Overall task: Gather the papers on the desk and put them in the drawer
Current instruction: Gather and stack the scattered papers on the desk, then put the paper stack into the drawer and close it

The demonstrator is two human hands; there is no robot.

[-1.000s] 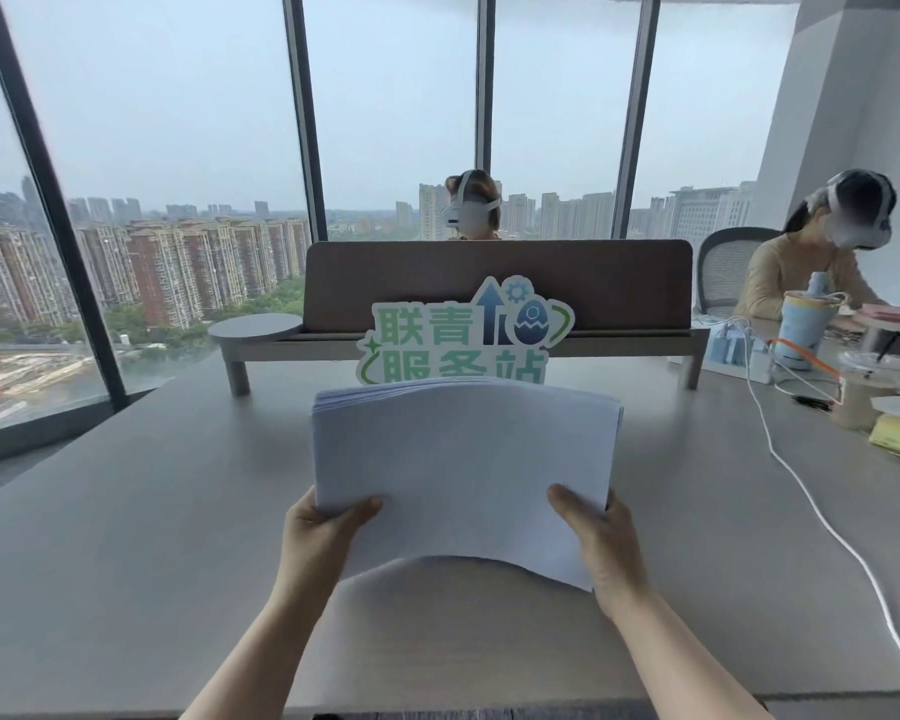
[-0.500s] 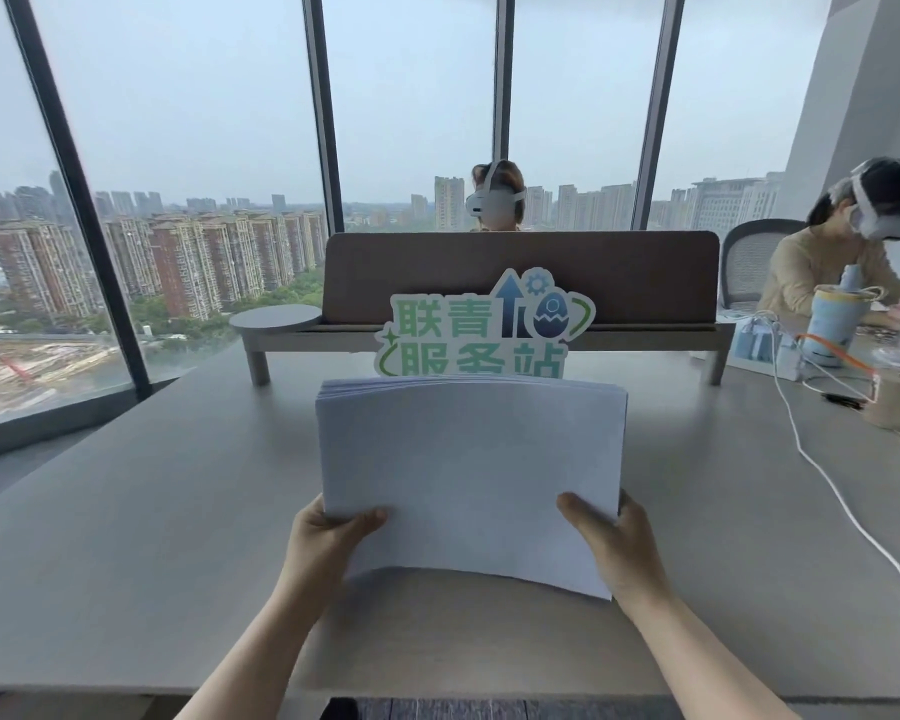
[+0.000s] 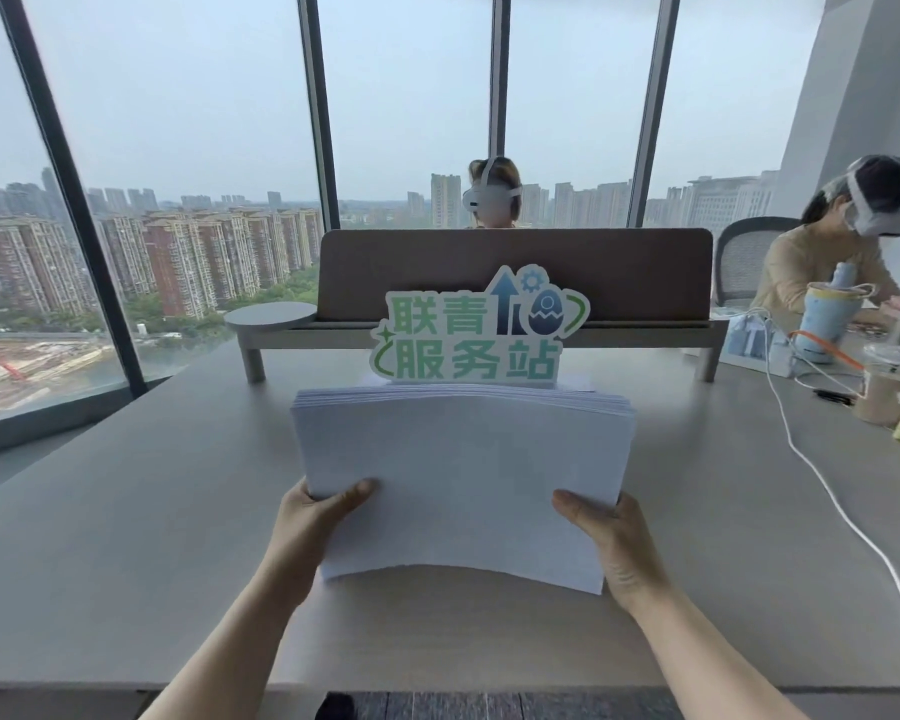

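A thick stack of white papers (image 3: 463, 470) is held up over the grey desk (image 3: 126, 511), bowed upward in the middle. My left hand (image 3: 315, 517) grips its lower left corner with the thumb on top. On the lower right corner my right hand (image 3: 606, 537) grips the same way. The stack's near edge hangs just above the desk top. No drawer is in view.
A green and white cut-out sign (image 3: 476, 330) stands behind the stack, before a brown divider (image 3: 515, 272) on a low shelf. A white cable (image 3: 827, 491) runs across the right side. Cups and clutter (image 3: 879, 376) sit far right, where a person works; another sits behind the divider.
The stack and both hands have kept their grip; the view has shifted slightly, so the sign and divider sit a little further right and the desk's near edge shows.
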